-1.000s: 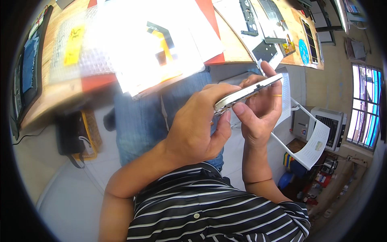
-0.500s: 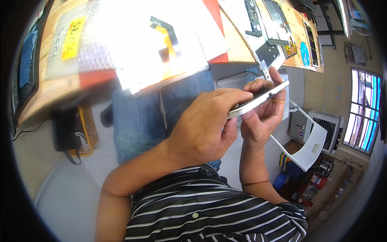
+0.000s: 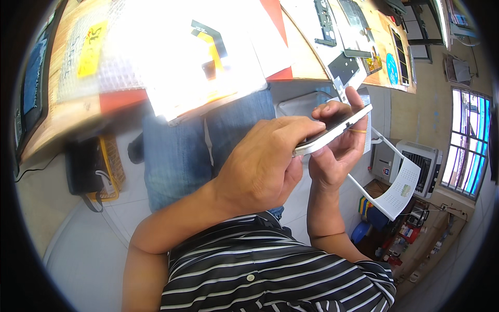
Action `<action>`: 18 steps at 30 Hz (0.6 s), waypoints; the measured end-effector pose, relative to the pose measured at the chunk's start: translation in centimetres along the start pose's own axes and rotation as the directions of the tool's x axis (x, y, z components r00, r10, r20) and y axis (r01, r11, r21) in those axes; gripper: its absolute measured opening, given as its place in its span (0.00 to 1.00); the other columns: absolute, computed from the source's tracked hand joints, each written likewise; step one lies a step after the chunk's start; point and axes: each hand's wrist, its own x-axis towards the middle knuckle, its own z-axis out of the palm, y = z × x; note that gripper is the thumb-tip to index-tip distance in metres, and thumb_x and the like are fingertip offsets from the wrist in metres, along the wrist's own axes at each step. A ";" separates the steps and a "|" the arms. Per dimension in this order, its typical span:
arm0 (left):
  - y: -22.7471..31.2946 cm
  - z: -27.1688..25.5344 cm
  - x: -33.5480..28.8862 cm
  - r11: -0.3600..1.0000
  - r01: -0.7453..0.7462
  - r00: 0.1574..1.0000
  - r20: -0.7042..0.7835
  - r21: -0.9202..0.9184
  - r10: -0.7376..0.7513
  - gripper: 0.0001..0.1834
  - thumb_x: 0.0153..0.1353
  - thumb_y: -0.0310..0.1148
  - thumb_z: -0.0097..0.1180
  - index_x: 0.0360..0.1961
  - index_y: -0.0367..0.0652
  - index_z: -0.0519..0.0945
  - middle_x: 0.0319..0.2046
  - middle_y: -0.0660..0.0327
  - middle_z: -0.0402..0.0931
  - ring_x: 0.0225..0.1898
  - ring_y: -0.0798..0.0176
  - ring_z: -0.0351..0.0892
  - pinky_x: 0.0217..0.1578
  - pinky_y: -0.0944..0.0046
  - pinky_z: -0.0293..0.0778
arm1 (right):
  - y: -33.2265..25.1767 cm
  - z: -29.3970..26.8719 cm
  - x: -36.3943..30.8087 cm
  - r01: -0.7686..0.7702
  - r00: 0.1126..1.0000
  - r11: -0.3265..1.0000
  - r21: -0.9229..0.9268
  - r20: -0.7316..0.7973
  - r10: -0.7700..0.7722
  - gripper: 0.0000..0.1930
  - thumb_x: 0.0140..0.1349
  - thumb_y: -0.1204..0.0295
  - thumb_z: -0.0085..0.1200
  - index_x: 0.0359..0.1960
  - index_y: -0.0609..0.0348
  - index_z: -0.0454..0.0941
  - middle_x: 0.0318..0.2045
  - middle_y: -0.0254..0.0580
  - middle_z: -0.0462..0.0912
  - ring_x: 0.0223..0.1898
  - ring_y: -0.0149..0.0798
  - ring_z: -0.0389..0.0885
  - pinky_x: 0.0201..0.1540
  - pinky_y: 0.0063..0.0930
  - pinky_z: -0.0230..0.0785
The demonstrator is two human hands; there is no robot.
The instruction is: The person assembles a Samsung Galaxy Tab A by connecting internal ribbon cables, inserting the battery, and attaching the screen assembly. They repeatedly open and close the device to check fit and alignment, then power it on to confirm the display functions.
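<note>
A slim smartphone [image 3: 326, 137] with a white edge and a dark face is held up edge-on, above my lap and off the right end of the bright work area. My left hand [image 3: 262, 161] grips its near left end, thumb below and fingers over the dark face. From the far side my right hand [image 3: 339, 148] wraps round the phone, its thumb under the near edge and its fingertips curled over the top. The phone's face is mostly hidden by the steep angle and my fingers.
A black-and-orange flex cable [image 3: 210, 49] lies on glaring white sheets at the table's front. Bubble wrap [image 3: 112, 65] with a yellow label [image 3: 92, 48] lies to the left. Phone frames and panels [image 3: 356, 31] sit at the far right. A white chair [image 3: 397, 190] stands beyond my right arm.
The phone and both hands hold nearly the same pose. The whole view has shifted slightly, and the dark face shows a little more beside my left fingers.
</note>
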 end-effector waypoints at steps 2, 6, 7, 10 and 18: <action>0.0 0.0 0.0 1.000 0.009 1.000 -0.001 -0.003 -0.009 0.26 0.52 0.14 0.58 0.56 0.34 0.73 0.47 0.48 0.79 0.45 0.46 0.81 0.47 0.53 0.76 | 0.0 0.0 0.0 -0.003 1.000 1.000 0.002 -0.003 0.003 0.49 0.46 0.77 0.73 0.69 0.69 0.57 0.45 0.46 0.77 0.50 0.37 0.78 0.55 0.30 0.73; 0.1 0.1 -0.1 1.000 0.022 1.000 -0.011 -0.017 -0.022 0.27 0.52 0.14 0.58 0.55 0.35 0.73 0.47 0.48 0.79 0.45 0.46 0.81 0.47 0.54 0.77 | 0.0 0.0 0.0 -0.002 1.000 1.000 -0.007 -0.008 0.002 0.48 0.45 0.77 0.73 0.69 0.69 0.57 0.45 0.46 0.77 0.50 0.37 0.78 0.56 0.30 0.73; 0.1 0.1 -0.1 1.000 0.023 1.000 -0.014 -0.020 -0.023 0.27 0.52 0.14 0.58 0.55 0.35 0.73 0.47 0.48 0.79 0.45 0.46 0.81 0.47 0.54 0.77 | 0.0 0.1 0.0 0.000 1.000 1.000 -0.005 -0.004 0.000 0.48 0.45 0.77 0.73 0.69 0.69 0.57 0.45 0.46 0.77 0.50 0.37 0.78 0.56 0.30 0.73; 0.0 0.1 -0.1 1.000 -0.013 1.000 -0.027 -0.011 0.012 0.27 0.51 0.14 0.58 0.55 0.35 0.73 0.46 0.48 0.79 0.44 0.45 0.81 0.46 0.54 0.77 | -0.1 0.1 -0.1 0.000 1.000 1.000 -0.001 -0.002 0.000 0.49 0.45 0.78 0.73 0.69 0.69 0.57 0.45 0.46 0.77 0.50 0.37 0.78 0.55 0.30 0.73; 0.2 -0.2 0.0 1.000 0.000 1.000 -0.018 0.000 0.000 0.26 0.50 0.14 0.58 0.53 0.33 0.74 0.44 0.48 0.79 0.40 0.46 0.81 0.43 0.54 0.78 | -0.2 0.3 -0.2 0.011 1.000 0.999 -0.032 -0.009 -0.011 0.50 0.42 0.81 0.73 0.69 0.69 0.56 0.45 0.46 0.78 0.49 0.36 0.78 0.55 0.29 0.73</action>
